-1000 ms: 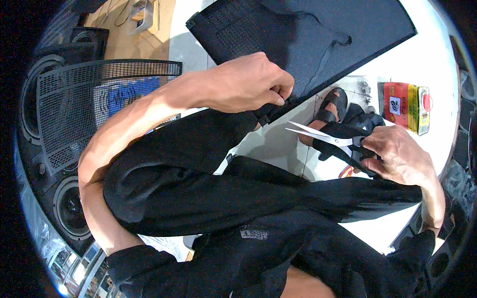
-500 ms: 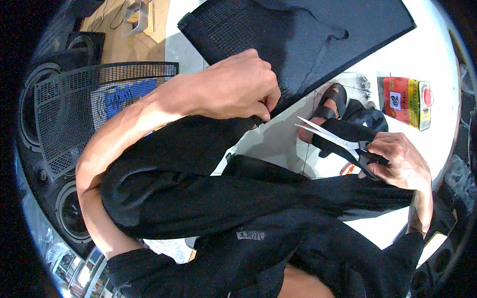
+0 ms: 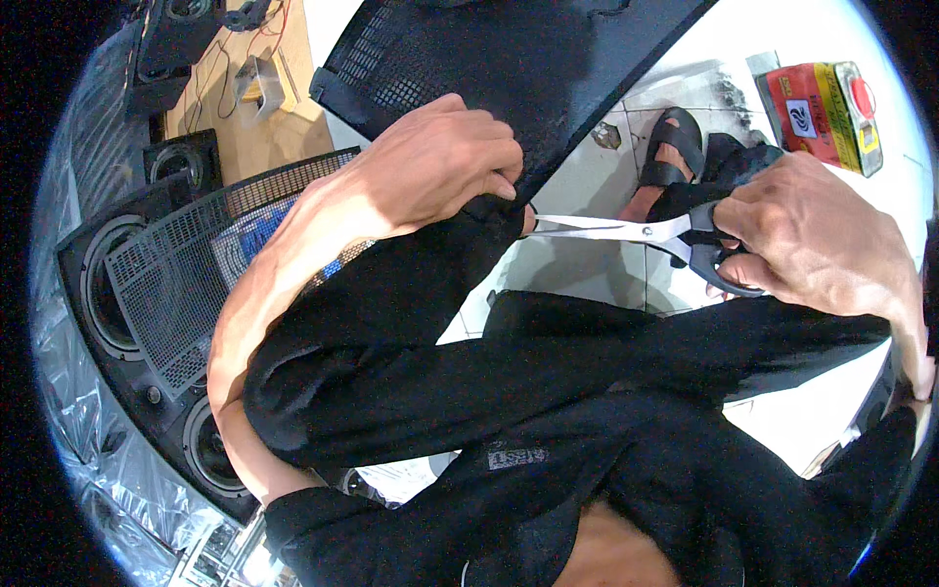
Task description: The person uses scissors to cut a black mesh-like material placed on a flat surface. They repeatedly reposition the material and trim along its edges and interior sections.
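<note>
My left hand (image 3: 458, 161) is closed, its thumb and fingers pinched at the near edge of a black panel (image 3: 538, 83). The panel looks like metal mesh partly covered with black cloth; whatever lies between the fingertips is too dark to make out. In my right hand (image 3: 812, 230) is a pair of scissors (image 3: 621, 231) with dark handles, fingers through the loops. Their blades point left, slightly apart, tips just beside my left fingertips and the panel's near corner. My black-clad leg (image 3: 381, 284) lies below my left hand.
At the far right a red and yellow can (image 3: 822, 117) with a red cap stands on the white tiled floor (image 3: 587, 264). On the left, a bare mesh grille (image 3: 181, 303) leans over a black speaker cabinet (image 3: 103, 342). A clear plastic box (image 3: 256, 90) sits on a wooden surface beyond.
My right hand has raised the scissors and levelled them, bringing the blade tips leftward to my left fingertips. The blades have drawn closer together. My left hand keeps its pinch while the view shifts.
</note>
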The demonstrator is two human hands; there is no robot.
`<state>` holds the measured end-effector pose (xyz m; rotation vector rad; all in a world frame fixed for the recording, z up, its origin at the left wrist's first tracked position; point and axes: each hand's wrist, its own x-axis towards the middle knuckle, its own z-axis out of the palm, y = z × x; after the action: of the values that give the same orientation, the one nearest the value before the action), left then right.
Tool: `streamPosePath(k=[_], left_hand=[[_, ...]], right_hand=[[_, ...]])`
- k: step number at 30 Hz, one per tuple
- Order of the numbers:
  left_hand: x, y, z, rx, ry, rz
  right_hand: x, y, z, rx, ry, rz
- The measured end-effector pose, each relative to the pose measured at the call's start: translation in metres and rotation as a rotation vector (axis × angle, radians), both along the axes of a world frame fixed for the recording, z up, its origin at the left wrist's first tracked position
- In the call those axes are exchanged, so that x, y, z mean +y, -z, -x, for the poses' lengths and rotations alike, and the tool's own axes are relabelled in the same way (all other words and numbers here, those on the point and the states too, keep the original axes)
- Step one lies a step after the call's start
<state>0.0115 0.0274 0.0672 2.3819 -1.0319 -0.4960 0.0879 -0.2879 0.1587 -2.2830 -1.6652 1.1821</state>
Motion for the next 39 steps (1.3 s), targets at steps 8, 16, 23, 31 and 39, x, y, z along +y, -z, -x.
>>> streamPosePath(k=[8,16,23,31,39], left_hand=[[0.001,-0.001,-0.004,0.111,-0.042,-0.024],[0.0,-0.011,-0.001,0.277,-0.153,-0.002],[0.001,-0.011,0.006,0.323,-0.249,0.113],[0.004,-0.013,0.011,0.254,-0.187,-0.014],[-0.016,-0.023,0.008,0.243,-0.28,-0.271]], right_hand=[[0.0,-0.003,0.011,-0.068,0.021,0.034],[0.009,-0.009,-0.002,-0.172,0.009,-0.065],[-0.016,-0.008,-0.003,-0.099,0.111,-0.086],[-0.023,-0.008,0.003,-0.073,0.143,-0.069],[-0.026,-0.008,0.005,-0.061,0.157,-0.02]])
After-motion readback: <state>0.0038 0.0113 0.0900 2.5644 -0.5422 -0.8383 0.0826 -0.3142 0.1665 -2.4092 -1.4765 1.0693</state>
